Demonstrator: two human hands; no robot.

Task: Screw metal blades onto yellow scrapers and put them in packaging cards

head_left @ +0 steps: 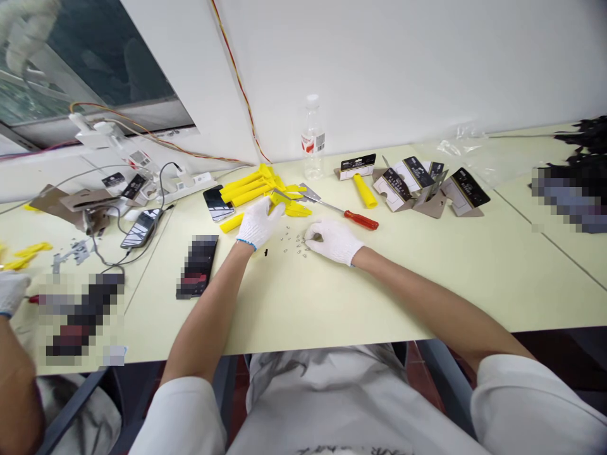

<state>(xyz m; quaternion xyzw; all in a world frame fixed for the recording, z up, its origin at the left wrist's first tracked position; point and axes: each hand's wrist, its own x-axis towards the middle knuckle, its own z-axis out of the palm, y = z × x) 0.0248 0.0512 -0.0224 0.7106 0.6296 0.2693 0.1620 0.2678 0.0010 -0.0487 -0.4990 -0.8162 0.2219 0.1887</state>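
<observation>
My left hand (260,224), in a white knit glove with a blue cuff edge, has its thumb and fingers closed on a yellow plastic piece (279,198) beside the yellow pile. Long yellow tubular handles (244,188) and flat yellow parts (298,208) lie just behind it. My right hand (334,241), also gloved, rests low over the table with thumb and forefinger pinched together; what they hold, if anything, is too small to see. Several tiny metal pieces (298,246) are scattered by its fingertips. A red-handled screwdriver (361,220) lies behind this hand.
A plastic bottle (313,142) stands against the wall. Black-and-white cardboard packaging (411,183) and a yellow tube (364,191) lie at the back right. Phones (219,203) and a power strip (192,184) are to the left. A co-worker's gloved hand (12,292) shows at far left.
</observation>
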